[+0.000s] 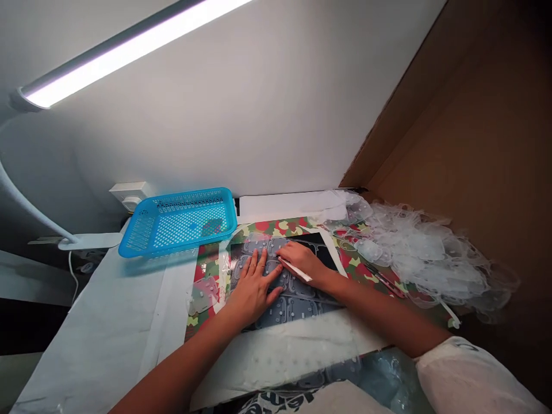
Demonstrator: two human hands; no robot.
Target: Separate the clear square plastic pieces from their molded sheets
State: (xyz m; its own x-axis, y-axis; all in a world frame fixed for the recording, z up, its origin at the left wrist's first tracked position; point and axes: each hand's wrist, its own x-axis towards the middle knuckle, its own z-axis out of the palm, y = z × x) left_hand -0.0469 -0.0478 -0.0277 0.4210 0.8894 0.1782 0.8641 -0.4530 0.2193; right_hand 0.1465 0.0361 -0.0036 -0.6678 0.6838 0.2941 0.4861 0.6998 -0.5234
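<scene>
My left hand [254, 284] lies flat with its fingers spread on a clear moulded plastic sheet [287, 299], which has rows of rounded pockets and rests over a black mat [321, 253]. My right hand [302, 261] sits just beyond it on the same sheet, with its fingers closed around a slim white tool [296, 270]. The tool's tip is hidden under the fingers. A small cut piece of clear plastic [203, 296] lies left of my left hand on a multicoloured patterned board [211, 270].
A blue perforated plastic basket [179, 224] stands behind the board. A heap of clear plastic offcuts [426, 253] lies to the right against a cardboard wall [466, 144]. Red-handled scissors [385, 280] lie near it. White paper [288, 206] lies at the back, under a desk lamp [129, 52].
</scene>
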